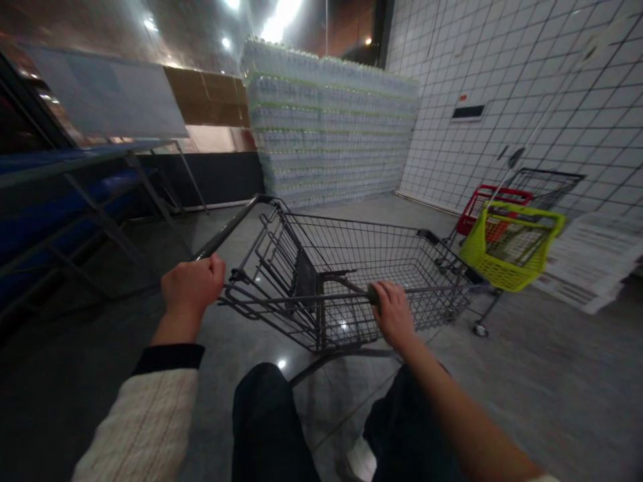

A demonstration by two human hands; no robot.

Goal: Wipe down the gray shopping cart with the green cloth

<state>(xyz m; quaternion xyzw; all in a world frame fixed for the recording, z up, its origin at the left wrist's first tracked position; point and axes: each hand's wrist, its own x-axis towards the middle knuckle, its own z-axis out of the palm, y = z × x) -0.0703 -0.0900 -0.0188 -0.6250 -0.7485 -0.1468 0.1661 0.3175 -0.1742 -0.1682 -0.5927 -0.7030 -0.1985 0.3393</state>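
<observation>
Yellow plastic basket just beyond the wire shopping cart

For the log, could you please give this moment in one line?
left hand: grips shopping cart; right hand: grips cart bar; nearby: yellow basket

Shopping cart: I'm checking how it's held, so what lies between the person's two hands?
In the head view, the rear wire gate of the shopping cart, with a dark panel, lies between the left hand and the right hand.
</observation>
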